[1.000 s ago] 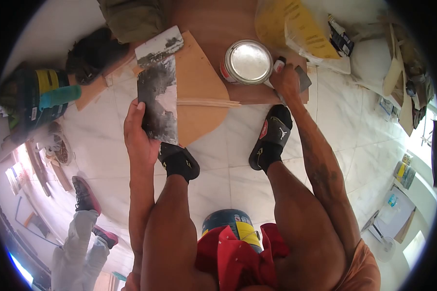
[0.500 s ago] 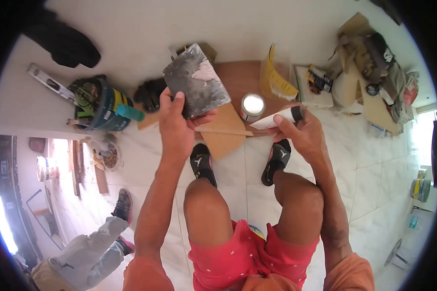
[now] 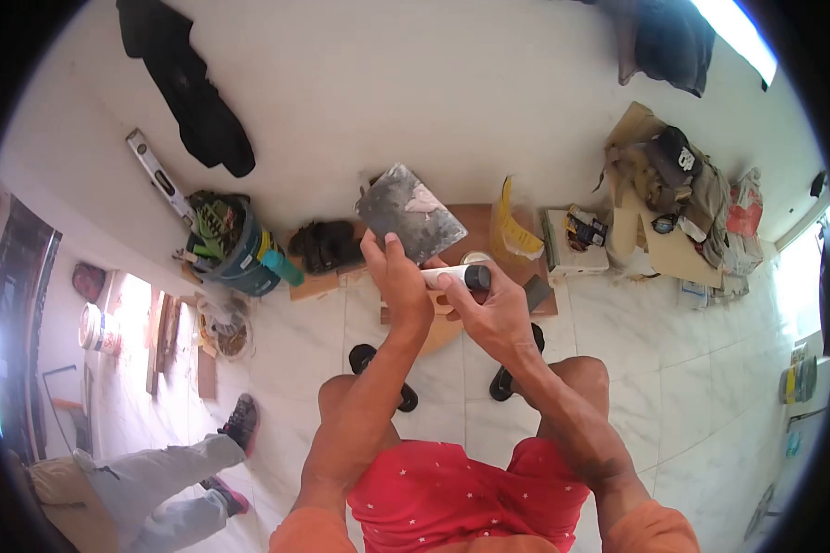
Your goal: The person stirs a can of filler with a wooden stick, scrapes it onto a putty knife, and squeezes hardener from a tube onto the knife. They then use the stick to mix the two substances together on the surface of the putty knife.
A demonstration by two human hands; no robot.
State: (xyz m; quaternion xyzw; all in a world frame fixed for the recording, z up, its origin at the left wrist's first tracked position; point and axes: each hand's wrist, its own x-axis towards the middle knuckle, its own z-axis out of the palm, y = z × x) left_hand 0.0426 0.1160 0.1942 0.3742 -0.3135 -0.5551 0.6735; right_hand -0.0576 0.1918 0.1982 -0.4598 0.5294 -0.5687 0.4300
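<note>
My left hand (image 3: pixel 399 284) grips the lower edge of a flat grey board (image 3: pixel 406 226), held tilted, with a smear of pale pinkish paste (image 3: pixel 421 200) near its upper corner. My right hand (image 3: pixel 496 311) is closed around a white tube (image 3: pixel 444 276) with a black cap (image 3: pixel 477 277). The tube's uncapped end is right by the board's lower edge, close to my left fingers. Behind my right hand, the top of an open can (image 3: pixel 476 259) shows in part on a low brown wooden surface (image 3: pixel 471 221).
To the left stand a dark bucket (image 3: pixel 240 267) of tools, a spirit level (image 3: pixel 161 180) and a teal bottle (image 3: pixel 283 268). A yellow-marked clear container (image 3: pixel 516 232) is by the wall. Bags on cardboard (image 3: pixel 627 235) lie right. Another person's legs (image 3: pixel 180 470) extend at lower left.
My hands have come together: the tube has moved left toward the board, and the board has moved right. The view has tilted up, showing more wall.
</note>
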